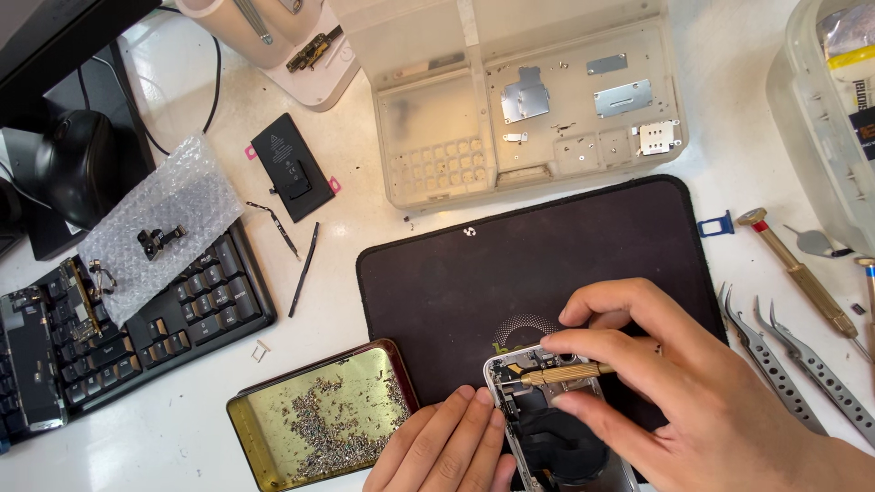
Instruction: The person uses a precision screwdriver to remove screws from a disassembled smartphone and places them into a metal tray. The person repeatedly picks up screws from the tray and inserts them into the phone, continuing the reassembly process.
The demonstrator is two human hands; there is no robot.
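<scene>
An opened phone body (547,428) with a silver frame lies on a black work mat (510,264), its insides showing. My right hand (674,392) grips a small brass-handled screwdriver (565,371), with the tip down inside the top of the phone. Flat on the mat at the phone's left edge rests my left hand (447,446), fingers pressed against the frame.
A tin tray (319,415) of tiny screws sits left of the phone. Farther left a black keyboard (146,337) carries bubble wrap and phone parts. A clear parts box (529,100) stands at the back, a battery (290,167) beside it. Tweezers (784,364) and another brass screwdriver (802,278) lie right.
</scene>
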